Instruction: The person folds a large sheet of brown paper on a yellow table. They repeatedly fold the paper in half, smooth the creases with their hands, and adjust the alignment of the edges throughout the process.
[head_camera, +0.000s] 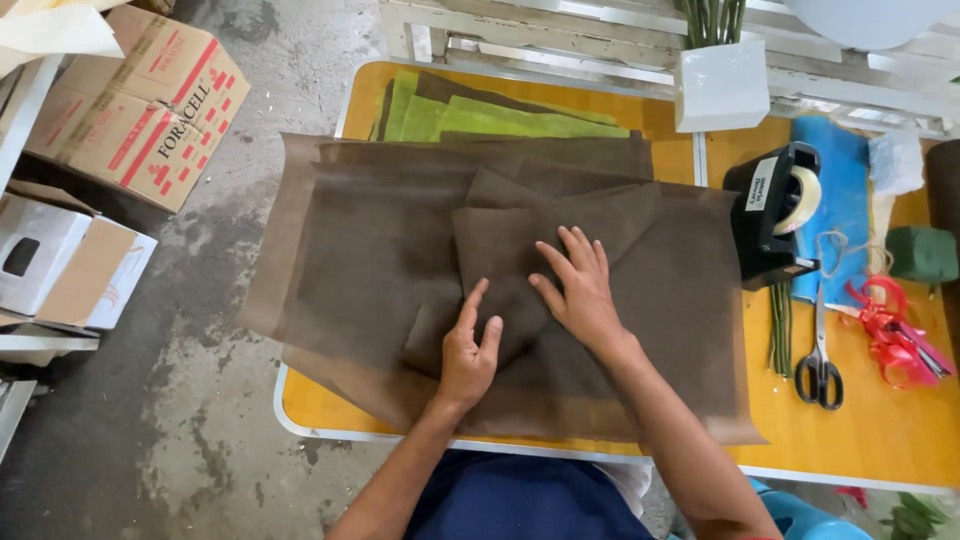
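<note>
Several large brown mesh sheets (360, 250) lie spread over an orange table (880, 430). On top of them sits a smaller folded brown piece (500, 250). My left hand (468, 352) rests flat on its lower part, fingers pointing up. My right hand (578, 290) presses on the folded piece just to the right, fingers spread. Neither hand grips anything. Green sheets (480, 118) stick out from under the brown ones at the far edge.
A black tape dispenser (772, 212), scissors (820, 350), red ribbon (895, 330), green stems (780, 325), a blue sheet (845, 200) and a green foam block (922, 253) lie at the right. A white block (720, 88) stands behind. Cardboard boxes (140, 100) sit on the floor at left.
</note>
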